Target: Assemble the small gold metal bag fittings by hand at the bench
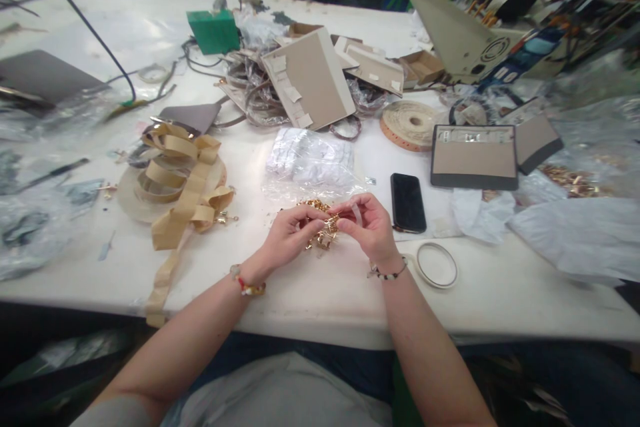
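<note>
A pile of small gold metal fittings [326, 239] lies on the white table, in front of a clear plastic bag with white contents [310, 159]. Over the pile, my left hand [293, 235] pinches a small gold metal fitting [330, 219] between thumb and fingers. Close beside it, my right hand [369, 227] is closed too, thumb and fingertips at the same fitting. A whitish translucent strip [357, 213] shows at the fingers of my right hand. The exact shape of the piece is too small to make out.
A phone [408, 203] and a tape roll [437, 265] lie to the right. Tan strips [185, 180] curl at the left, hanging over the front edge. Stacked beige panels [310, 80], a green box [213, 32] and a cream machine arm [450, 27] stand behind.
</note>
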{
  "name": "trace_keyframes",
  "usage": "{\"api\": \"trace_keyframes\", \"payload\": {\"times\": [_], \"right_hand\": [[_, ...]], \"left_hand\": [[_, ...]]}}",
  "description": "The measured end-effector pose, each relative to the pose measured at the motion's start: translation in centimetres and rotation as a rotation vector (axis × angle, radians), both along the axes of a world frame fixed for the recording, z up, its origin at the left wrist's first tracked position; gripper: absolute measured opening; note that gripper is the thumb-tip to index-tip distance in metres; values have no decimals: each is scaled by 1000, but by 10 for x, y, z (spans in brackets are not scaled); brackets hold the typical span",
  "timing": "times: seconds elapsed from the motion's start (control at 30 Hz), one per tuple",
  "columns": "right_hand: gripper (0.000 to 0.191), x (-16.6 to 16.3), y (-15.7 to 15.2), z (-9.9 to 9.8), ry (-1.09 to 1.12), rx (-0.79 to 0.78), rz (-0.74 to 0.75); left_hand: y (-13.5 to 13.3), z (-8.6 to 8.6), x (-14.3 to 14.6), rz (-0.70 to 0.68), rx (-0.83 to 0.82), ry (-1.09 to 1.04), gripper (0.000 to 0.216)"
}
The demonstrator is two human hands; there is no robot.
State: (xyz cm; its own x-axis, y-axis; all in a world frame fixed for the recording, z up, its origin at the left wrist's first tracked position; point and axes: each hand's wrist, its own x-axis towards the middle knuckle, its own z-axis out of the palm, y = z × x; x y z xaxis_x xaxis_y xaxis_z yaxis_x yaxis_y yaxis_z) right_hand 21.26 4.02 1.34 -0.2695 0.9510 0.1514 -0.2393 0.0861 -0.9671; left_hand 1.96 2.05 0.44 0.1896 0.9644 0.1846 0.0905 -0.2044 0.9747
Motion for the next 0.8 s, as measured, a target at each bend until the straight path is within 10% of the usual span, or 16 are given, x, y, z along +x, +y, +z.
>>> {"api": "trace_keyframes", "payload": {"times": [0.27, 0.8], "right_hand": [[38, -1, -1, 0, 16, 12, -46], [40, -3, -2, 0, -72, 88, -53]], "left_hand": [[-4, 5, -1, 385, 362, 95, 11], [-4, 10, 1, 252, 433, 296, 12]]}}
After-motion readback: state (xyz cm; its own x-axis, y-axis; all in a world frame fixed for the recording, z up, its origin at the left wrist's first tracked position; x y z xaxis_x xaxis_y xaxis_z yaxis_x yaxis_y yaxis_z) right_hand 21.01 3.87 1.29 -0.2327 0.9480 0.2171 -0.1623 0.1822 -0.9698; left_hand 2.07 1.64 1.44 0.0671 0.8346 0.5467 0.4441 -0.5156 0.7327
